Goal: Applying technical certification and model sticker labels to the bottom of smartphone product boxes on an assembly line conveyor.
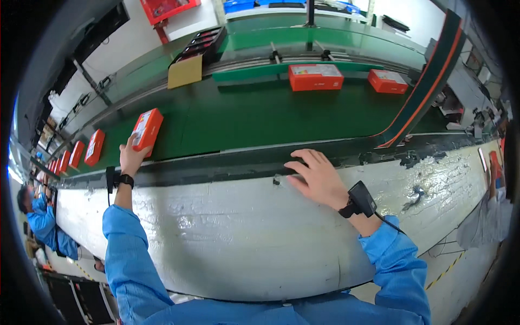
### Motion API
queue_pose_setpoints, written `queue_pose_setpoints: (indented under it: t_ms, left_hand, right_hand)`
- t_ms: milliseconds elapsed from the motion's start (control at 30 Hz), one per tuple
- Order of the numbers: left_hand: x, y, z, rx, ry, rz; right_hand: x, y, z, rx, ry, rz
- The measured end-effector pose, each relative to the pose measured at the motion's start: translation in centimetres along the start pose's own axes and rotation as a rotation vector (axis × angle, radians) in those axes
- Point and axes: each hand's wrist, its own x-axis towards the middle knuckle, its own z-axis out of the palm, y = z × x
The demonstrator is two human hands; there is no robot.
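- In the head view, the left hand [131, 157] is left of centre, its thumb and fingers gripping the lower-left end of an orange-red box [148, 129] with a pale printed panel.
- That box leans at a slant over the left part of the green conveyor belt [227, 119]; I can't tell whether it rests on the belt or is slightly raised.
- The right hand [320, 177] is right of centre, open, palm down and fingers loosely apart, over the belt's dark near edge [238, 155]; whether it touches there I can't make out.
- A black strap with a small dark device sits on each wrist, and blue sleeves [127, 254] come up from the lower edge.
- Toward the far left, more orange-red boxes [94, 147] stand in a row along the belt, shrinking into the distance.
- Two others lie on the belt's far side: one box at upper centre-right [316, 81], beside a green guide bar [244, 72], another farther right [388, 82].
- A black compartmented tray [203, 43] and a tan board [185, 72] are at upper left.
- A dark band with orange stripes [428, 81] rises at the right.
- The glossy white table [216, 238] fills the lower middle.
- A co-worker in blue [43, 219] is at the far left.
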Motion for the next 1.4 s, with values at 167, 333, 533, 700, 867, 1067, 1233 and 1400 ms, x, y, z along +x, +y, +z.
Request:
queue_pose_setpoints:
  t_ms: [167, 333, 533, 700, 867, 1067, 1233, 1400]
  left_hand:
    - [-13.8, 12.7, -4.2, 0.205, -0.04, 0.2]
    - [-27.7, 19.4, -5.1, 0.162, -0.09, 0.407]
    - [-32.9, 19.7, -5.8, -0.053, -0.192, 0.546]
    - [-30.5, 19.1, -6.7, -0.392, -0.259, 0.448]
    - [-30.3, 19.2, -6.9, -0.669, -0.619, 0.018]
    - [-28.6, 18.5, -6.6, -0.506, 0.073, 0.449]
    - [-27.7, 19.7, -8.4, -0.997, -0.62, 0.143]
    - [-27.8, 20.5, -8.6, -1.222, -0.796, -0.031]
  right_hand:
    - [0.6, -1.6, 0.3, 0.044, -0.001, -0.072]
    - [0.2, -5.9, 1.3, 0.282, -0.088, -0.004]
    - [-0.6, -7.4, -0.3, 0.704, -0.4, 0.388]
    - [-0.7, -9.3, -0.2, 0.816, -0.242, 0.505]
    - [-1.9, -10.3, -1.0, 0.778, -0.375, 0.549]
    - [0.3, -9.8, -2.3, 0.923, -0.465, 0.532]
    - [1.2, -10.9, -3.6, 1.08, -0.492, 0.431]
    - [1.2, -10.4, -4.3, 1.231, -0.532, 0.476]
